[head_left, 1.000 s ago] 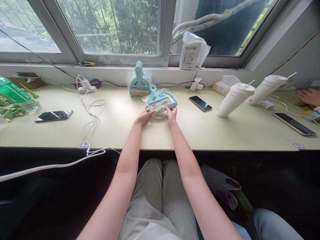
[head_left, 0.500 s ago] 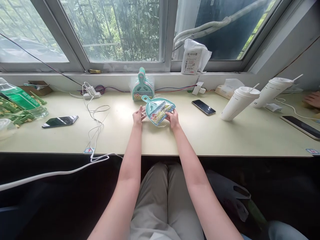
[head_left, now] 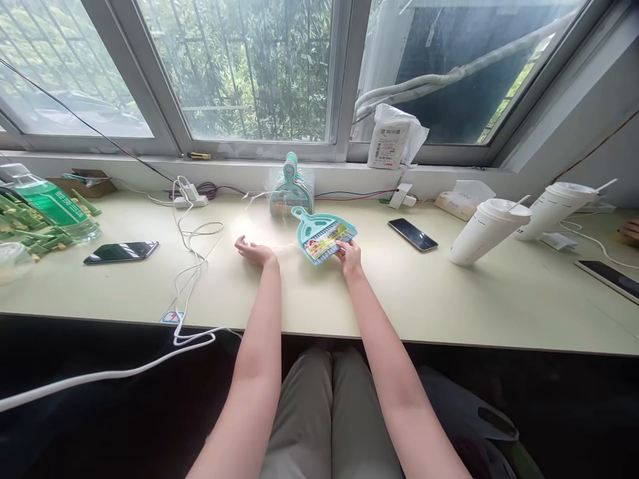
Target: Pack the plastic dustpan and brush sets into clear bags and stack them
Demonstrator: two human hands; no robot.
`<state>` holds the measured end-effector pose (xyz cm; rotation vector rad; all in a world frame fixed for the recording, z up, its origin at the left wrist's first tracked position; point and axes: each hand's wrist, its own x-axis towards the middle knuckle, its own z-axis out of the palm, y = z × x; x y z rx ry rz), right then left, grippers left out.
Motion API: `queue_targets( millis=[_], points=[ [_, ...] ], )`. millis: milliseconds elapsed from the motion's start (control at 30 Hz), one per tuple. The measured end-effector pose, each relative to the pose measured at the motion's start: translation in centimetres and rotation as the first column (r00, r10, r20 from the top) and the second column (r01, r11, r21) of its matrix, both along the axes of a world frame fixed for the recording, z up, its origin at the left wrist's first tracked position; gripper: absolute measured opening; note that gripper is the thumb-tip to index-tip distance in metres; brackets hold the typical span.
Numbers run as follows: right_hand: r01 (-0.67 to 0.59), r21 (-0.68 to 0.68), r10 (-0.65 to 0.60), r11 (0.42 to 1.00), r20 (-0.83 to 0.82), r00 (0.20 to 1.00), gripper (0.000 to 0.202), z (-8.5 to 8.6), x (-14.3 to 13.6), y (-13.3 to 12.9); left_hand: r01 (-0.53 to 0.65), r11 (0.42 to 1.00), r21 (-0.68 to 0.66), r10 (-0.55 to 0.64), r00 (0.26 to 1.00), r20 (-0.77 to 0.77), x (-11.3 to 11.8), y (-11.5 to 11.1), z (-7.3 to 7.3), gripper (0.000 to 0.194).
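Observation:
My right hand (head_left: 350, 257) grips the lower right edge of a mint-green mini dustpan (head_left: 307, 228) with a small blue-bristled brush set into it. A printed card (head_left: 328, 243) covers part of the brush, and the handle points up and left. To the left, my left hand (head_left: 255, 252) is open above the table, fingers stretched out and apart from the dustpan. Behind stands a stack of similar dustpans (head_left: 290, 178) in clear plastic. A thin, see-through film shows faintly in front of that stack; its edges are hard to make out.
Two phones (head_left: 121, 252) (head_left: 413, 234) lie on the table (head_left: 399, 299), among white cables (head_left: 192, 266) and a power strip (head_left: 191, 201). Two lidded white cups (head_left: 486, 229) stand at right, near a tissue pack (head_left: 464, 199). A green-liquid bottle (head_left: 54, 206) lies at left. Another person's hand (head_left: 630, 229) shows far right.
My left hand has left the dustpan and moved left, opening. The clear wrapping around the dustpan has come off it. My right hand still holds the set; the view has tilted up slightly.

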<state>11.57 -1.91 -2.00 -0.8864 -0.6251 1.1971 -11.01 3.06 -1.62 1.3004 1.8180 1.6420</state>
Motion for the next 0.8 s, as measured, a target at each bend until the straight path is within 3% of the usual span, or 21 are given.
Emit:
queue_targets(
  millis=[167, 267, 400, 500, 567, 667, 800],
  points=[
    [0.196, -0.118, -0.201, 0.973, -0.036, 0.979, 0.028, -0.2, 0.9, -0.2, 0.016, 0.998, 0.063, -0.017, 1.0, 0.016, 2.7, -1.4, 0.5, 0.034],
    [0.21, -0.105, -0.218, 0.972, -0.077, 0.973, 0.028, -0.1, 1.1, -0.6, 0.131, 0.982, 0.133, -0.138, 0.989, 0.048, 5.4, -2.1, 0.9, 0.033],
    [0.136, -0.028, -0.139, 0.99, -0.144, 0.98, 0.026, 0.1, 1.1, -0.8, 0.428, 0.882, 0.198, -0.467, 0.85, 0.241, 7.7, -2.4, 0.8, 0.043],
    [0.045, 0.015, -0.043, 0.999, -0.128, 0.991, 0.023, 0.3, 1.0, -0.7, 0.55, 0.828, 0.111, -0.537, 0.718, 0.443, 7.7, -1.8, 0.5, 0.053],
    [-0.021, 0.01, 0.022, 1.0, -0.072, 0.997, 0.018, 0.3, 0.6, -0.6, 0.603, 0.794, 0.08, -0.548, 0.653, 0.523, 7.4, -1.3, 0.1, 0.048],
    [-0.119, -0.113, 0.132, 0.986, 0.117, 0.984, 0.005, 0.4, -0.2, -0.5, 0.525, 0.838, 0.149, -0.521, 0.687, 0.506, 7.2, -0.7, -0.4, 0.029],
    [-0.231, -0.244, 0.31, 0.942, 0.367, 0.877, 0.027, 0.8, -0.8, -0.9, 0.337, 0.921, 0.195, -0.39, 0.802, 0.453, 7.0, -0.2, -0.8, 0.025]
  ],
)
